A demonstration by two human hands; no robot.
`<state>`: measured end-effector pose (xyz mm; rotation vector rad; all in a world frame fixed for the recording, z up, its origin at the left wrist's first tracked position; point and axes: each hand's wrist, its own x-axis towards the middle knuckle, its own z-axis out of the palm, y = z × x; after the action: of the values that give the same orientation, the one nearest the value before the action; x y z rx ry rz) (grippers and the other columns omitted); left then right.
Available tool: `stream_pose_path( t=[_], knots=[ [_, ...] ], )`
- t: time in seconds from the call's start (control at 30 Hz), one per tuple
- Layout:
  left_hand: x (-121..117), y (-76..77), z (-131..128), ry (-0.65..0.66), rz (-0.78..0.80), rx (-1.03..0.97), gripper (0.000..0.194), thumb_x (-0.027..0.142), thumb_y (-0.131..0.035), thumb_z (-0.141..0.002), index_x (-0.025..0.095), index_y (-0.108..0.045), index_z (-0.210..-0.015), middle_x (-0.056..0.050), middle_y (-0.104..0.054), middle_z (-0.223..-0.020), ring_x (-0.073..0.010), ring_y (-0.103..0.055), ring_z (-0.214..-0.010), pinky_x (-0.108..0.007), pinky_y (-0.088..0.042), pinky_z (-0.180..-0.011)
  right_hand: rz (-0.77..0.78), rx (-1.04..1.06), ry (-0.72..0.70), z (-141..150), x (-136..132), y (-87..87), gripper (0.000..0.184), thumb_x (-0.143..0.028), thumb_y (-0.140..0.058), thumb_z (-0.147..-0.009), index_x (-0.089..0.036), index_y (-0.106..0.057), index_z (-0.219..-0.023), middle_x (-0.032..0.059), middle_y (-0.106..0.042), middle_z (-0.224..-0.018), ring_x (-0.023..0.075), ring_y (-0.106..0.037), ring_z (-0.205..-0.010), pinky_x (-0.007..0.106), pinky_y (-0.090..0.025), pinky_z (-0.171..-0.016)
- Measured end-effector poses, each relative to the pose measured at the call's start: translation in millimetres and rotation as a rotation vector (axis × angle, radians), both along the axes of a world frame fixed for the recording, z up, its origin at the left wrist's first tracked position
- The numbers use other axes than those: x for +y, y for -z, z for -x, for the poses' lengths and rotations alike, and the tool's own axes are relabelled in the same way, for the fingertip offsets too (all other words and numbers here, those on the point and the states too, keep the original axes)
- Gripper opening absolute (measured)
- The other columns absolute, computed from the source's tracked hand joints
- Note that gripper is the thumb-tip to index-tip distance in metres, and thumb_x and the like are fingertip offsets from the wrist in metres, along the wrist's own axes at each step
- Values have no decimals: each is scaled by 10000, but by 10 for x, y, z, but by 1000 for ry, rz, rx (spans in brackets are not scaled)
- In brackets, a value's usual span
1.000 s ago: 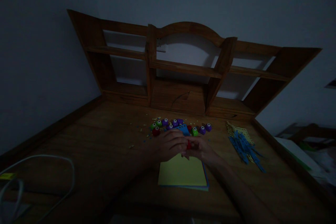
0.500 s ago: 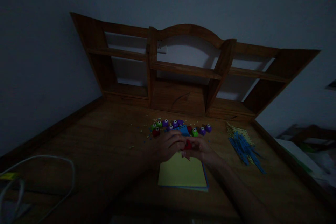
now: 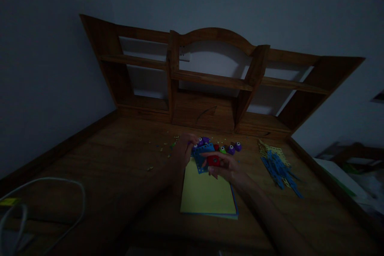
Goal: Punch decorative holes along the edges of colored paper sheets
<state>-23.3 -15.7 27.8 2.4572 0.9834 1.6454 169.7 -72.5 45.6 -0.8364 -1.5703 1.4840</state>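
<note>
My right hand (image 3: 226, 168) holds a red craft punch (image 3: 213, 161) between thumb and fingers, its underside partly turned toward me. Just behind it, a blue sheet (image 3: 201, 160) with punched holes rests over the far edge of a stack of yellow paper (image 3: 208, 196). My left hand (image 3: 183, 151) is at the left end of a row of punches, fingers curled around a purple craft punch (image 3: 190, 143), mostly hidden by them. Farther right stand a green punch (image 3: 222, 150) and purple punches (image 3: 231, 149), with round eye-like tops.
Small paper bits (image 3: 162, 149) lie scattered at the left. Blue paper strips (image 3: 277, 168) and a punched yellow sheet (image 3: 277, 152) lie at the right. A wooden shelf unit (image 3: 207, 78) stands along the back of the desk. A white cable (image 3: 81, 192) loops at the left front.
My left hand has let go of the red punch and moved left and back to the purple punch. The red punch has turned in my right hand, and the blue sheet shows more fully.
</note>
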Motion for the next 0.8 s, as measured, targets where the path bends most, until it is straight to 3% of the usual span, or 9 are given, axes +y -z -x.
stream_pose_path(
  t=[0.13, 0.23, 0.3, 0.47, 0.6, 0.8],
  knots=[
    [45, 19, 4, 16, 142, -49, 164, 139, -384, -895, 183, -537, -856, -27, -567, -852, -155, -562, -824, -286, -481, -708, -76, 51, 299, -23, 88, 66, 377, -378, -654, -788, -250, -483, -1098, 13, -639, -879, 120, -544, -613, 224, -390, -519],
    [71, 67, 4, 57, 274, -45, 141, 162, -415, -898, 177, -551, -867, -19, -564, -861, -150, -557, -841, -282, -468, -743, -264, -166, 583, -122, 156, 101, 331, -428, -649, -781, -220, -504, -993, 16, -619, -799, 151, -549, -650, 252, -404, -576],
    [84, 106, -2, 71, 340, -51, 123, 189, -433, -902, 180, -556, -898, -24, -573, -896, -155, -559, -876, -290, -465, -770, -392, -379, 697, -206, 185, 110, 315, -456, -643, -776, -202, -543, -933, 36, -623, -796, 174, -557, -689, 270, -399, -616],
    [119, 172, 5, 15, 449, -116, 94, 198, -457, -889, 197, -543, -928, -26, -589, -921, -161, -575, -873, -287, -466, -768, -483, -850, 786, -349, 237, 156, 319, -466, -535, -843, -176, -601, -960, 79, -662, -835, 210, -604, -715, 276, -374, -606],
    [148, 168, 40, -86, 492, -176, 61, 209, -488, -869, 209, -538, -906, -9, -594, -889, -153, -578, -823, -268, -460, -722, -417, -1207, 801, -391, 277, 221, 344, -407, -538, -848, -174, -564, -1100, 100, -682, -894, 239, -643, -770, 277, -365, -610],
    [152, 143, 53, -135, 443, -84, 95, 262, -511, -869, 213, -539, -945, -21, -590, -915, -172, -564, -864, -311, -446, -774, -333, -1399, 795, -385, 273, 224, 453, -483, -434, -892, -151, -474, -1198, 129, -680, -877, 266, -653, -817, 298, -378, -644]
  ],
)
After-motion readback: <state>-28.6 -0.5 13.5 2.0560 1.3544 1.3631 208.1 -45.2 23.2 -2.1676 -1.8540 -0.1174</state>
